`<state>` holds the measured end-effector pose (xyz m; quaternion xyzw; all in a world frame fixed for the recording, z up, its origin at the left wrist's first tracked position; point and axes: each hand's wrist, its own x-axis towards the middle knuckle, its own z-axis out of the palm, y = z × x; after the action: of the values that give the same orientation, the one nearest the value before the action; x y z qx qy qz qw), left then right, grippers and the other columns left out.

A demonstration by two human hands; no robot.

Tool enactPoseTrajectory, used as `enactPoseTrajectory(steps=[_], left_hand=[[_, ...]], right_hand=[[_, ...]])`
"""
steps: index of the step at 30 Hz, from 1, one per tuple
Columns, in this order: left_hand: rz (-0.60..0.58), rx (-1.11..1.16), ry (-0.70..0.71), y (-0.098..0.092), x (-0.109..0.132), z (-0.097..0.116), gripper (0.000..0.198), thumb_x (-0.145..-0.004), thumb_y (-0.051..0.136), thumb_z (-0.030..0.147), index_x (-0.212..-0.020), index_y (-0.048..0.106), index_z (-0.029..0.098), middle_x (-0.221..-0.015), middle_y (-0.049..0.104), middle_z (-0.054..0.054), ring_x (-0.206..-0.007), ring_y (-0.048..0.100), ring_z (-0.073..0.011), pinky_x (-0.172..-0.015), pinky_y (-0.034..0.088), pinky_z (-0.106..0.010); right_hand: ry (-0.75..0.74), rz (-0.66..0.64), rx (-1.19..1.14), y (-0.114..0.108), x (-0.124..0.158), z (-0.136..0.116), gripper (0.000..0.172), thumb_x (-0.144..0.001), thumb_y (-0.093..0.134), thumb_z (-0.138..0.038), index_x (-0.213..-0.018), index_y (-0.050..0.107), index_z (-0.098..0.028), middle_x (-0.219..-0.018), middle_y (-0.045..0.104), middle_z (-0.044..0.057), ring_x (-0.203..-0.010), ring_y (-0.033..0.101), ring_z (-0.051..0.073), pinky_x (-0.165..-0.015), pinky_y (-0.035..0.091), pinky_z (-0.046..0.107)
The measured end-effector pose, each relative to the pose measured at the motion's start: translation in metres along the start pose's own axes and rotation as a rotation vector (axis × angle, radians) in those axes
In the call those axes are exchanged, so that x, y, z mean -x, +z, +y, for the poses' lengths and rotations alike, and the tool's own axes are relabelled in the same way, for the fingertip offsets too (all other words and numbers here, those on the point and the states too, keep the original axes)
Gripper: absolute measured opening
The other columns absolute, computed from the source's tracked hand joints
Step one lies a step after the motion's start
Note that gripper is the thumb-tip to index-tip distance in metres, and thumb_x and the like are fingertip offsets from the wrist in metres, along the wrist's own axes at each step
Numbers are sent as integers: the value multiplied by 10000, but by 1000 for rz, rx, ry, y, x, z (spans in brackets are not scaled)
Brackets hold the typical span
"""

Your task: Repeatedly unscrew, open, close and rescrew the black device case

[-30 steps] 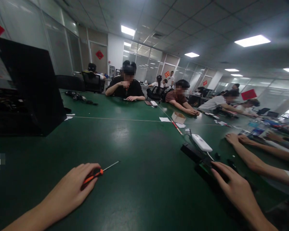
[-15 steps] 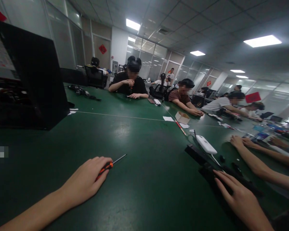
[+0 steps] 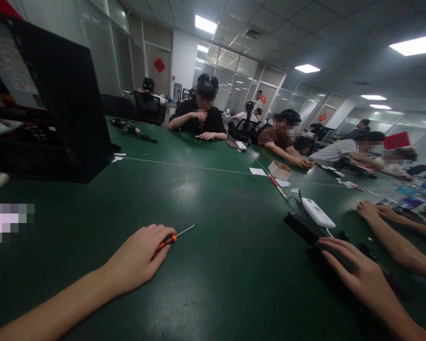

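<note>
Our left hand [image 3: 140, 258] rests palm down, fingers curled around the screwdriver [image 3: 167, 241], left of the white device [image 3: 318, 212] on the table [image 3: 227, 265]. Our right hand [image 3: 365, 272], fingers outstretched, pinches the black case [image 3: 303, 227] just beside that device.

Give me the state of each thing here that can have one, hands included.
Left hand, closed around screwdriver
Screwdriver, held by handle, shaft bare
Right hand, at black bar's near end, grip unclear
Black bar, lifted or resting: cannot tell
White device, lying on table
Box, open-topped
PC case, open, insides showing
Ceiling lights, lit
</note>
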<state>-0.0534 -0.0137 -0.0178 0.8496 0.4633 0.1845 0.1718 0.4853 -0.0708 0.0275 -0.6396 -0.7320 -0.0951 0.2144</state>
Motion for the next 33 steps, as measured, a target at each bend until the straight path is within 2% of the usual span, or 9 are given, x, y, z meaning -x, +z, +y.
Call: enactPoseTrajectory(steps=[3, 9, 14, 19, 22, 28, 33], left_hand=[[-7, 1, -1, -1, 0, 1, 312, -1012, 418, 249, -1262, 601, 208, -1132, 674, -108, -999, 622, -287, -869, 475, -440], [-11, -9, 0, -1, 2, -2, 314, -1010, 426, 247, -1267, 604, 217, -1151, 678, -108, -1016, 626, -290, -866, 473, -429], [9, -11, 11, 1, 5, -5, 305, -1016, 426, 256, -1260, 608, 238, -1145, 686, -94, -1005, 633, -288, -851, 467, -416], [7, 8, 16, 0, 3, -5, 272, -1008, 439, 235, -1216, 613, 241, -1112, 684, -83, -972, 630, -269, -846, 458, -397], [3, 22, 16, -1, 3, -5, 257, -1001, 445, 229, -1193, 616, 238, -1088, 681, -78, -949, 625, -265, -841, 454, -394], [5, 52, 0, -4, 6, -6, 257, -998, 457, 229, -1187, 630, 249, -1083, 688, -72, -948, 631, -261, -850, 468, -391], [77, 112, -50, -1, 8, -10, 341, -1014, 446, 271, -1324, 586, 245, -1168, 685, -93, -1028, 650, -269, -930, 494, -411]], right_hand=[[2, -108, -42, 4, -13, -2, 420, -925, 522, -545, -1022, 775, -225, -1144, 752, 132, -1054, 730, 308, -983, 571, 451], [21, -93, -43, 12, -14, 0, 401, -918, 501, -486, -992, 773, -201, -1114, 745, 160, -1005, 738, 311, -969, 574, 466], [154, -143, -15, 8, -12, 4, 283, -903, 507, -406, -964, 732, -247, -1125, 717, 178, -1049, 708, 327, -999, 534, 492], [290, -308, 7, 7, -9, 23, 218, -924, 525, -418, -935, 684, -270, -1086, 673, 210, -1016, 680, 310, -961, 512, 478], [315, -369, 31, 9, -12, 32, 221, -914, 529, -425, -889, 670, -257, -1051, 652, 221, -970, 663, 308, -942, 490, 490], [354, -361, 87, 5, -26, 32, 249, -894, 479, -393, -826, 658, -233, -977, 643, 219, -906, 652, 310, -914, 469, 486], [375, -351, 77, 8, -28, 45, 303, -839, 486, -490, -812, 657, -241, -927, 656, 195, -884, 661, 330, -899, 495, 486]])
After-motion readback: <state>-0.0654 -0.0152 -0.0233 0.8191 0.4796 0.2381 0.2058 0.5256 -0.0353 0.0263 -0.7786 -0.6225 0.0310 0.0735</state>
